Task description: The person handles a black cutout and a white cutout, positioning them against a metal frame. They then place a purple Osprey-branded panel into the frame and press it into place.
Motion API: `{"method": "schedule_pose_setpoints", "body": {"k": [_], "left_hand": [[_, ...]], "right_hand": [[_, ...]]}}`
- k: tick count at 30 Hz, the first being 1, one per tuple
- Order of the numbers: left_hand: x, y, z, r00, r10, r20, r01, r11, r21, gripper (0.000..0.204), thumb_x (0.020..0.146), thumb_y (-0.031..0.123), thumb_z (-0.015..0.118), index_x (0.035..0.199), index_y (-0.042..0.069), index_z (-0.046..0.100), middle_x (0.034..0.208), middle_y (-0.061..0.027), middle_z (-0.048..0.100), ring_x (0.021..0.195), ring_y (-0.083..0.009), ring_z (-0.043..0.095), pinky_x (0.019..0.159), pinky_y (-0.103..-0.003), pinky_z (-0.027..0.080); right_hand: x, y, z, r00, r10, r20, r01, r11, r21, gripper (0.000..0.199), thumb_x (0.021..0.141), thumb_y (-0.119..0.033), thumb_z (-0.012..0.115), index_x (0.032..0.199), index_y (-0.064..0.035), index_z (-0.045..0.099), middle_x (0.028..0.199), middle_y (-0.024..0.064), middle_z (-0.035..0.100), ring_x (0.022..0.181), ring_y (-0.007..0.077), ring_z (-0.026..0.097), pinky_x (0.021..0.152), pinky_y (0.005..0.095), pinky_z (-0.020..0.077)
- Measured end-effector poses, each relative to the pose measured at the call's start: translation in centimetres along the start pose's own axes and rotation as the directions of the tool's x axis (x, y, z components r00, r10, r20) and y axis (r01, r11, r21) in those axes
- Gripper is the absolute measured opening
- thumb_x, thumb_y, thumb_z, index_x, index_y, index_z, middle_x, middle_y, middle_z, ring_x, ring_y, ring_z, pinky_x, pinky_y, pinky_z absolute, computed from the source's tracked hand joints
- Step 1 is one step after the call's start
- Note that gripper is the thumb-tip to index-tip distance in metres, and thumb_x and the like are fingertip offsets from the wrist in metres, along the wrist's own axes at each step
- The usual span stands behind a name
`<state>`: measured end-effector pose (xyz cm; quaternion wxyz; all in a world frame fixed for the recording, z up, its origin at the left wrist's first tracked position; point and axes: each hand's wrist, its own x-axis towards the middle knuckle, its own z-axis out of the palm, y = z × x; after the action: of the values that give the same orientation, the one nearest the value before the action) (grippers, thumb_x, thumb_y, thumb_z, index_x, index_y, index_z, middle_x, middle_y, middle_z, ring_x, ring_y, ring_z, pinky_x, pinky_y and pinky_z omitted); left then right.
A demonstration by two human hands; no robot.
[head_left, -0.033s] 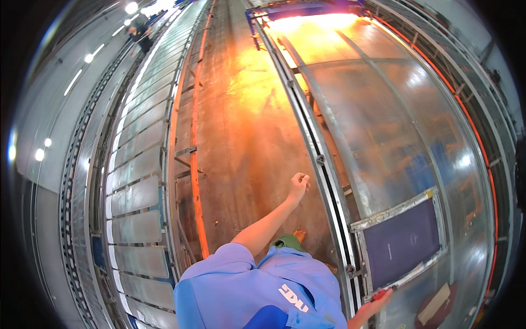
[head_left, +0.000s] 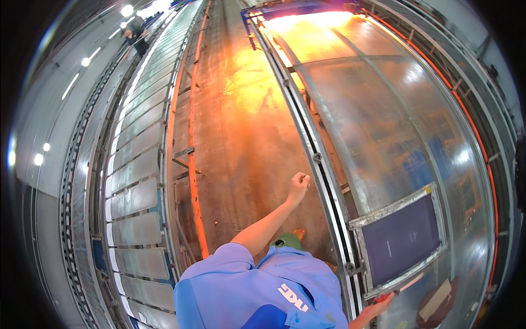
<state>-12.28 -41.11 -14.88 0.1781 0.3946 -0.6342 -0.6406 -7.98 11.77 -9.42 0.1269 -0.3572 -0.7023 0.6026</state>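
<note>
My right hand (head_left: 378, 307) is closed around a red-handled tool (head_left: 383, 298) at the near side of a framed screen (head_left: 402, 241). A thin pale strip (head_left: 412, 282) stretches from the red part toward the upper right; whether it belongs to the tool is unclear. The screen has a dark purple mesh in a worn silvery frame and lies flat on the long glossy table (head_left: 378, 131) at my right. My left hand (head_left: 298, 187) hangs over the aisle beside the table rail, fingers curled in. What they hold, if anything, is hidden.
A metal rail (head_left: 315, 156) edges the right table. Across the aisle, flat panels (head_left: 134, 227) line another long table, with an orange bar (head_left: 193, 181) along it. Bright orange glow comes from a blue-framed unit (head_left: 307, 10) far ahead. A dark red pad (head_left: 438, 304) lies nearby. Another person (head_left: 137, 41) stands far left.
My right hand has shifted slightly right and down, and the pale strip beyond the red handle now shows. My left hand stays almost where it was. The whole view has turned slightly.
</note>
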Motion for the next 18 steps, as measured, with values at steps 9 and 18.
{"method": "schedule_pose_setpoints", "body": {"k": [9, 18], "left_hand": [[-4.2, 1.0, 15.9, 0.740, 0.424, 0.522, -0.638, 0.689, 0.345, 0.036, 0.093, 0.029, 0.072, 0.116, 0.003, 0.066, 0.106, -0.0159, 0.067, 0.104, -0.0331, 0.063, 0.090, -0.043, 0.051], [-5.2, -0.5, 21.7, 0.696, 0.184, 0.694, -0.686, 0.455, 0.568, 0.066, 0.088, 0.049, 0.075, 0.132, 0.004, 0.059, 0.116, -0.0164, 0.060, 0.111, -0.0343, 0.057, 0.094, -0.044, 0.047]], "right_hand": [[17.8, 16.3, -17.6, 0.830, -0.341, -0.442, 0.031, 0.818, -0.574, 0.042, 0.090, -0.032, 0.073, 0.110, 0.0047, 0.067, 0.102, 0.0237, 0.072, 0.091, 0.0390, 0.068, 0.085, 0.0472, 0.0519], [14.8, 13.5, -15.0, 0.781, -0.272, -0.562, -0.278, 0.655, -0.703, 0.050, 0.090, -0.040, 0.074, 0.126, -0.0069, 0.062, 0.113, 0.0184, 0.063, 0.112, 0.0411, 0.057, 0.094, 0.0518, 0.0463]]}}
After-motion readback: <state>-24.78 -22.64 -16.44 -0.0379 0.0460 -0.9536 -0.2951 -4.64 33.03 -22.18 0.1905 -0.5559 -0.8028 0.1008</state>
